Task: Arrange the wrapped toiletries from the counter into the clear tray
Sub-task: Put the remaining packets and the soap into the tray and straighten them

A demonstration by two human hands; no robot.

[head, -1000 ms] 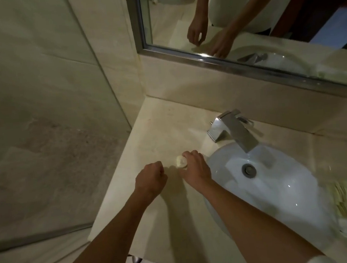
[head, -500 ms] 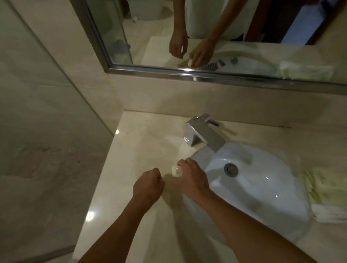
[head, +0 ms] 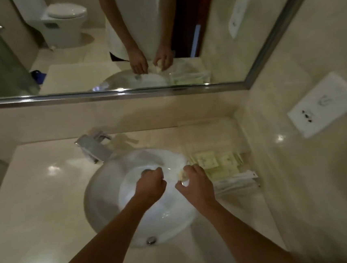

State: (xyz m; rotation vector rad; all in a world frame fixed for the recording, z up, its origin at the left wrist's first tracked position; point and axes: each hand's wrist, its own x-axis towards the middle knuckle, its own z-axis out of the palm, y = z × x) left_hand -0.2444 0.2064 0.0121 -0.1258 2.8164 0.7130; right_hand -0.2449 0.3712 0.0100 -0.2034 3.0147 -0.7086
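Pinching a small pale wrapped toiletry (head: 182,175) between thumb and fingertips, the right hand (head: 195,185) hangs over the right rim of the white sink basin (head: 110,192), just beside the near-left corner of the clear tray (head: 241,146). The grip of that hand is clamped on the little packet, which is blurred, so its wrapper shows only as a cream patch.

The left hand (head: 151,186) is curled into a loose fist above the middle of the basin, close to the right hand but apart from it; whether anything sits inside its grip cannot be told.

The tray stands on the table (head: 37,197) to the right of the sink, tucked into the corner by the side wall. Its walls are hard to make out. Inside lie flat pale green packets (head: 215,161) side by side, and nearer the viewer a stack of white wrapped items (head: 234,181) along the front edge.

A chrome faucet (head: 94,148) rises behind the basin on its left, smeared by motion. The drain (head: 145,172) shows partly past the left knuckles, and an overflow hole (head: 151,240) sits in the near wall of the bowl.

A white wall socket plate (head: 324,104) is fixed on the right wall. The mirror (head: 217,85) above the backsplash reflects both hands with the packet, the tray, and a toilet (head: 64,23) across the room.
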